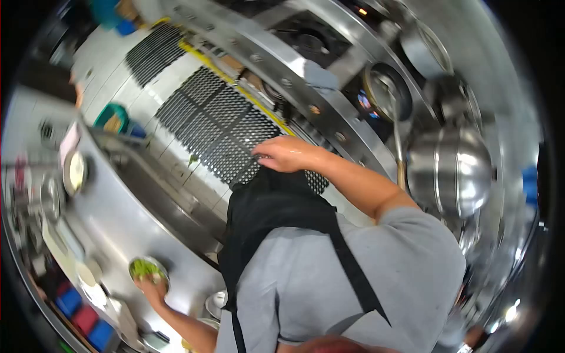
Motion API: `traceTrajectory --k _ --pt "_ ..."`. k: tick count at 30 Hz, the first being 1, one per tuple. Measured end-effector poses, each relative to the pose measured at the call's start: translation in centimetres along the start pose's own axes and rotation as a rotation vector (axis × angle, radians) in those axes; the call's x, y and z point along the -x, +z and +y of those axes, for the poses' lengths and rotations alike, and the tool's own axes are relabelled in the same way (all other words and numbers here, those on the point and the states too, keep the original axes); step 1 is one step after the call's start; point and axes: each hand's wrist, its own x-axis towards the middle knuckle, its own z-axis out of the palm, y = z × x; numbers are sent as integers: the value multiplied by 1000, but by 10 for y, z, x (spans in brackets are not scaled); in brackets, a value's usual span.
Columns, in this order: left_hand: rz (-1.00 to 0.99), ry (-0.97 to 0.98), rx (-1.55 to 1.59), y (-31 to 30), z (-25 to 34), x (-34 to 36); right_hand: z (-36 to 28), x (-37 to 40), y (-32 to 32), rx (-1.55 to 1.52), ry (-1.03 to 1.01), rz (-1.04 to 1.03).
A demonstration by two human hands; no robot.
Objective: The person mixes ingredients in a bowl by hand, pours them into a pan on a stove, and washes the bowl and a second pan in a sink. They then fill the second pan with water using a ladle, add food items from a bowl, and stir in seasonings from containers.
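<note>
At the lower left, my left hand [152, 288] reaches into a round metal bowl [167, 276] of chopped green food [142, 268]. Its fingertips are among the contents and partly hidden, so their grip is unclear. My right hand [282, 153] hangs in front of my black apron [259, 206], over the dark floor mat [203, 112]. Its fingers are loosely bent, the thumb sits a little apart, and no held object shows. The bowl stands on a steel counter [120, 217].
On the right, a lit stove [347, 97] bears a pan [376, 91] with a long-handled ladle [397, 135]. Beside it is a large rounded steel vessel [450, 170]. A green bin [112, 119] stands beyond the counter. Another small bowl [76, 172] rests at the counter's far end.
</note>
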Motion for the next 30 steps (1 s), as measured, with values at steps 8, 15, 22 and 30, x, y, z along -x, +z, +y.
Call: traceTrajectory --k 8,15,22,30 --pt "-223 -33 -199 -104 13 -14 26 29 5 -82 56 142" --pt "-177 806 348 -105 319 -30 18 26 0 -973 214 38" --pt "-351 1292 603 61 548 -5 49 63 -39 -1649 206 203" --pt "-564 1055 413 153 562 -80 178 168 -132 74 589 917"
